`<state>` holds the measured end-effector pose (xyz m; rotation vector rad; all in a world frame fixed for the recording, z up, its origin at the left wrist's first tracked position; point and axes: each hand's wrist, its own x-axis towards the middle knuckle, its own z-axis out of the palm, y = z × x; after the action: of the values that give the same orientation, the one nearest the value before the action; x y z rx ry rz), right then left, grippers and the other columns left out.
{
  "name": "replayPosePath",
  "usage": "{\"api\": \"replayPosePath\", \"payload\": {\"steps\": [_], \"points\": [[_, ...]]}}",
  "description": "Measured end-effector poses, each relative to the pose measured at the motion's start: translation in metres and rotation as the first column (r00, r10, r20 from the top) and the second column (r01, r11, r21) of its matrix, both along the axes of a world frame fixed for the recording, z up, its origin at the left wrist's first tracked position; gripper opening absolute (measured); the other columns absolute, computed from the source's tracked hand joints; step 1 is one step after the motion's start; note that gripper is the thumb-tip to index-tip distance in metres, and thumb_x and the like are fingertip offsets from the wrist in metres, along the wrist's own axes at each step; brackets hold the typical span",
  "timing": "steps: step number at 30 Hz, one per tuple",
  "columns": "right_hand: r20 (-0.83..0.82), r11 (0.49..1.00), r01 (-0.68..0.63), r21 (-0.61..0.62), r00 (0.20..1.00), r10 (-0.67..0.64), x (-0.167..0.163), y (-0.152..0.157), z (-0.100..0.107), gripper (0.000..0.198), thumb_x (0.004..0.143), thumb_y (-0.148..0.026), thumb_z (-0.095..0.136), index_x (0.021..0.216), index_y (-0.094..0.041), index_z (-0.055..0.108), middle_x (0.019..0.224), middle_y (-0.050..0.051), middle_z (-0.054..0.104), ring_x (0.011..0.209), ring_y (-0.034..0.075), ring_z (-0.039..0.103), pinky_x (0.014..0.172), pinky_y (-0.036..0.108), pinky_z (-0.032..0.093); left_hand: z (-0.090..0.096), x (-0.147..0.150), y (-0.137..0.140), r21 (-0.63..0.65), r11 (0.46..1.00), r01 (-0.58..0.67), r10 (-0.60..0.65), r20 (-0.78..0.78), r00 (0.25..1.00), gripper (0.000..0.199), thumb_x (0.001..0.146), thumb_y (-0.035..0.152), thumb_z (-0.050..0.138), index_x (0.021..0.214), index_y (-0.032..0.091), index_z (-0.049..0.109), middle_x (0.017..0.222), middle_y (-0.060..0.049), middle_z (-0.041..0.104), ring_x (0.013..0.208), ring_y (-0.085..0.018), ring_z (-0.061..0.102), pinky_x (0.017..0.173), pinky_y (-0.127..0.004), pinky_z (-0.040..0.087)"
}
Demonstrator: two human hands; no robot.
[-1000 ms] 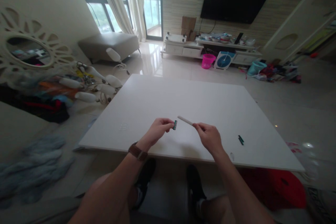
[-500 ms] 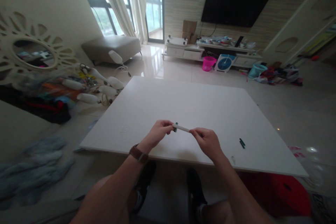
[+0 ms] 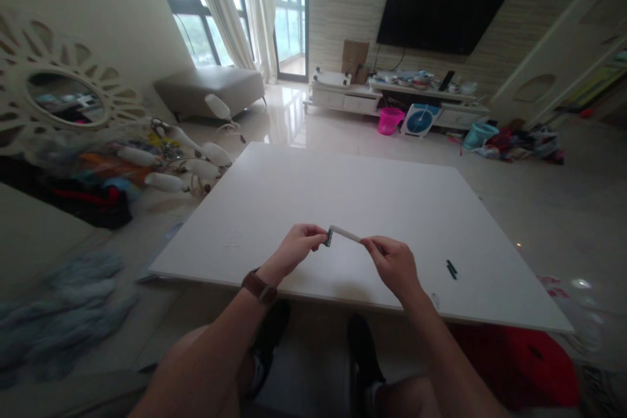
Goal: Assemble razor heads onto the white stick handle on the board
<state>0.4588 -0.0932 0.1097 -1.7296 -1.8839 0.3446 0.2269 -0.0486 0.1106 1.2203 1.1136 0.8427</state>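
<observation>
Over the near part of the white table [image 3: 313, 186], my left hand [image 3: 304, 239] pinches a small dark green razor cartridge [image 3: 328, 238] between thumb and fingertips. My right hand [image 3: 394, 264] is closed around one end of a slim pale grey razor handle [image 3: 347, 234]. The handle's other end points left and lies right by the cartridge's top; whether the two are joined I cannot tell. To the right of my right hand, two thin dark green pieces [image 3: 451, 269] lie side by side on the tabletop.
A small clear plastic piece [image 3: 435, 300] rests near the table's front edge. Left of the table stands a lamp with several white shades [image 3: 200, 168]. Below the right front edge is a red seat [image 3: 524, 366]. My feet are under the near edge.
My right hand has shifted slightly right with the razor handle, so its tip now sits at the cartridge's upper end rather than across it. My left hand has hardly moved.
</observation>
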Motion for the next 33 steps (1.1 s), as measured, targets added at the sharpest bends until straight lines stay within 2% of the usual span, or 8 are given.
{"api": "replayPosePath", "payload": {"steps": [2, 6, 10, 14, 18, 23, 28, 33], "points": [[0.011, 0.999, -0.039, -0.029, 0.999, 0.039, -0.001, 0.000, 0.000, 0.043, 0.097, -0.053, 0.048, 0.087, -0.025, 0.078, 0.079, 0.004, 0.074, 0.071, 0.017, 0.063, 0.062, 0.026, 0.033, 0.001, 0.000, 0.000, 0.007, 1.000, 0.002, -0.002, -0.014, 1.000, 0.018, 0.070, 0.030, 0.067, 0.074, 0.014, 0.074, 0.063, -0.001, 0.061, 0.062, -0.011, 0.044, 0.061, -0.026, 0.033], [0.009, 0.998, 0.061, 0.019, 0.998, -0.061, -0.003, 0.001, 0.000, 0.044, 0.098, -0.053, 0.047, 0.087, -0.024, 0.078, 0.081, 0.005, 0.074, 0.071, 0.018, 0.063, 0.062, 0.027, 0.032, 0.000, 0.000, 0.001, 0.002, 1.000, -0.010, 0.010, 0.000, 1.000, 0.019, 0.070, 0.030, 0.068, 0.076, 0.013, 0.074, 0.066, -0.002, 0.063, 0.062, -0.011, 0.045, 0.061, -0.026, 0.034], [0.007, 1.000, -0.019, -0.001, 1.000, 0.019, -0.003, 0.001, 0.000, 0.044, 0.097, -0.054, 0.047, 0.086, -0.024, 0.078, 0.079, 0.005, 0.074, 0.070, 0.017, 0.063, 0.061, 0.027, 0.033, -0.003, 0.001, 0.002, 0.002, 1.000, -0.010, 0.010, 0.019, 1.000, 0.018, 0.070, 0.030, 0.068, 0.073, 0.014, 0.073, 0.062, -0.001, 0.060, 0.061, -0.011, 0.045, 0.061, -0.026, 0.035], [0.012, 0.994, 0.104, 0.025, 0.994, -0.104, -0.002, 0.000, -0.001, 0.044, 0.096, -0.054, 0.046, 0.087, -0.025, 0.078, 0.079, 0.005, 0.074, 0.069, 0.018, 0.062, 0.060, 0.027, 0.032, -0.006, 0.001, 0.002, -0.006, 1.000, -0.013, 0.013, 0.029, 1.000, 0.020, 0.069, 0.031, 0.069, 0.076, 0.013, 0.074, 0.067, -0.003, 0.064, 0.061, -0.011, 0.045, 0.060, -0.026, 0.035], [-0.037, 0.999, -0.029, -0.034, 0.999, 0.028, -0.002, 0.000, -0.002, 0.049, 0.096, -0.058, 0.045, 0.085, -0.024, 0.078, 0.072, 0.005, 0.071, 0.065, 0.017, 0.060, 0.059, 0.027, 0.033, -0.007, 0.002, 0.002, -0.014, 1.000, -0.004, 0.005, 0.047, 0.999, 0.017, 0.068, 0.030, 0.068, 0.072, 0.014, 0.073, 0.064, -0.002, 0.062, 0.060, -0.011, 0.045, 0.059, -0.026, 0.034], [-0.048, 0.991, 0.127, -0.028, 0.991, -0.129, 0.000, -0.002, 0.001, 0.047, 0.094, -0.058, 0.048, 0.086, -0.023, 0.078, 0.071, 0.005, 0.071, 0.064, 0.018, 0.060, 0.057, 0.027, 0.032, -0.005, 0.000, 0.003, -0.022, 0.999, -0.026, 0.028, 0.067, 0.997, 0.020, 0.067, 0.030, 0.070, 0.076, 0.013, 0.073, 0.067, -0.003, 0.065, 0.060, -0.011, 0.046, 0.059, -0.026, 0.035], [-0.084, 0.995, -0.066, -0.071, 0.995, 0.060, -0.005, -0.005, 0.000, 0.050, 0.096, -0.059, 0.045, 0.084, -0.023, 0.077, 0.075, 0.006, 0.072, 0.067, 0.018, 0.061, 0.060, 0.027, 0.035, -0.001, -0.007, -0.003, -0.012, 1.000, 0.024, -0.024, 0.020, 1.000, 0.018, 0.069, 0.030, 0.069, 0.073, 0.013, 0.073, 0.066, -0.003, 0.064, 0.061, -0.011, 0.047, 0.060, -0.026, 0.036], [-0.062, 0.996, 0.079, -0.041, 0.995, -0.082, -0.006, -0.004, -0.004, 0.052, 0.095, -0.060, 0.044, 0.083, -0.022, 0.077, 0.066, 0.005, 0.069, 0.059, 0.017, 0.057, 0.055, 0.027, 0.031, -0.004, -0.011, 0.002, -0.014, 1.000, -0.017, 0.017, 0.004, 1.000, 0.019, 0.068, 0.030, 0.068, 0.075, 0.013, 0.073, 0.067, -0.003, 0.065, 0.060, -0.011, 0.046, 0.060, -0.026, 0.036]]}}
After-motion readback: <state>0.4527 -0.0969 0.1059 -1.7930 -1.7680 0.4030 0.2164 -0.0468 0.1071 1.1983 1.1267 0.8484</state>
